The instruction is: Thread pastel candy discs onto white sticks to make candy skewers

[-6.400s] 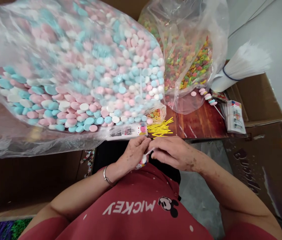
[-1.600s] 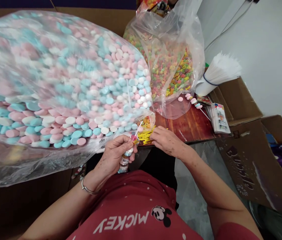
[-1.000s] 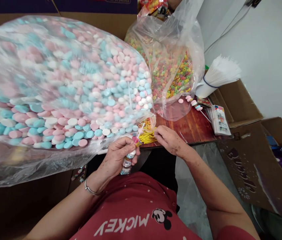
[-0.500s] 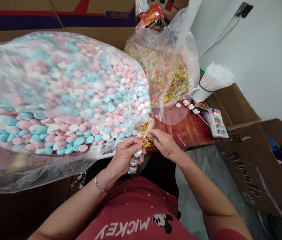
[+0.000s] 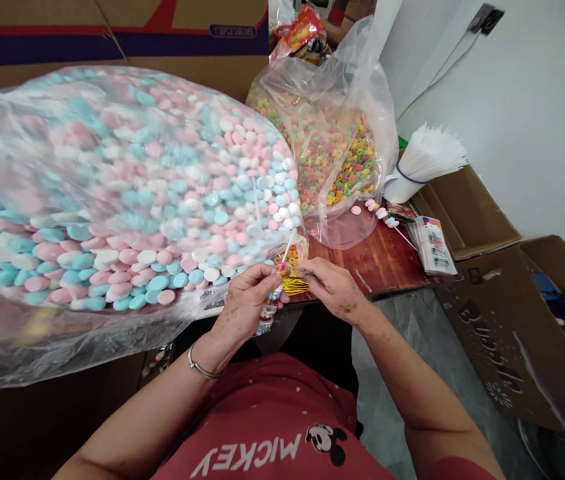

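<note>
My left hand (image 5: 245, 297) is closed round the neck of a small clear bag of marshmallows (image 5: 265, 313) with printed labels. A white stick (image 5: 289, 248) pokes up out of the bunched top, where a bit of pink shows. Close beside it, my right hand (image 5: 335, 290) has its thumb and fingers pinched together; whatever lies between the fingertips is too small to make out. Under and between both hands, a bundle of yellow twist ties (image 5: 295, 287) lies at the table edge, by a small bag of ring-shaped candy (image 5: 299, 250).
A huge clear bag of pastel marshmallows (image 5: 127, 200) covers the left. Behind stands a bag of colourful candy rings (image 5: 347, 160). To the right are a marshmallow skewer (image 5: 382, 213), a white jug of sticks (image 5: 405, 183), a stack of printed bags (image 5: 435, 247) and an open carton (image 5: 502, 333).
Both hands have drawn closer together at the bag's neck. The wrapped marshmallows have risen slightly, and the left hand now covers more of them.
</note>
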Demonstrator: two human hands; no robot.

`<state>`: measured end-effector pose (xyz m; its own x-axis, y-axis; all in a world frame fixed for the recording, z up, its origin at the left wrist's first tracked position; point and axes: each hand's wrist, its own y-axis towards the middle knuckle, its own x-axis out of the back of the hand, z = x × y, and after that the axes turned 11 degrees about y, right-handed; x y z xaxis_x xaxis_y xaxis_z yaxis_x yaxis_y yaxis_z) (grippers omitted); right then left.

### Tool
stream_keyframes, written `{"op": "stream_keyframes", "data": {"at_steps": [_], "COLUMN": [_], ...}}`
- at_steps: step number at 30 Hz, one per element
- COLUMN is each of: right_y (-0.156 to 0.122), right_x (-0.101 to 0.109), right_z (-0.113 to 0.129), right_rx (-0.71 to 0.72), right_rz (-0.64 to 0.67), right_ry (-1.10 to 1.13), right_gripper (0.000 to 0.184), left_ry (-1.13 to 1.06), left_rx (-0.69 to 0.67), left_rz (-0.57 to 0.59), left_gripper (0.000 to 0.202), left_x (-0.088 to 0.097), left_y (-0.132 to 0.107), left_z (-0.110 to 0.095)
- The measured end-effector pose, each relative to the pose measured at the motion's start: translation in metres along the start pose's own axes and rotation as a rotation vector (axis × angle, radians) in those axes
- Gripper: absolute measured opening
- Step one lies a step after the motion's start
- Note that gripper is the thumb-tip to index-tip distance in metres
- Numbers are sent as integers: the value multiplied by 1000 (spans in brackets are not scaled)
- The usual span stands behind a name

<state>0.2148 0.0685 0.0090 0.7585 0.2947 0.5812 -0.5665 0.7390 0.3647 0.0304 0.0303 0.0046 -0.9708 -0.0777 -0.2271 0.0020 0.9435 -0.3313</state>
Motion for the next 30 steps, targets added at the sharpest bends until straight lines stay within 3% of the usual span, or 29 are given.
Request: {"op": "stream_keyframes", "data": {"at_steps": [6,9,11,13,16,19,23,27,30], "right_y": [-1,0,1,2,4,5,5,11,16], "right_x": [4,9,8,3,-10,-18,-19,-24,-32], "right_z": [-8,-10,-4,7,22,25,19,20,26], "right_rx": [9,-8,-38,-56,-29,-9,-124,-288,-330], "right_rz": [-9,-113,-198,-200,-113,-117,-242,-428,-380], "right_ry": [-45,-152,-168,-112,-58,-67,-61,175,393], "right_gripper": [30,27,25,24,21,22,19,15,15], "left_ry": [-69,-41,16,51,19,-28,-86,-135,-128], "left_rx": [-102,-233,-291,-307,-277,-219,-215,-138,-23], "left_rz": [-120,-199,-201,-161,-106,-72,-102,-36,64], "left_gripper": [22,20,18,17,17,20,21,26,31], "left_x": [2,7,9,9,7,3,1,-1,-1], "left_y": [5,7,7,7,6,4,0,-5,-6], "left_z": [0,0,2,5,9,6,-5,-15,-16]}}
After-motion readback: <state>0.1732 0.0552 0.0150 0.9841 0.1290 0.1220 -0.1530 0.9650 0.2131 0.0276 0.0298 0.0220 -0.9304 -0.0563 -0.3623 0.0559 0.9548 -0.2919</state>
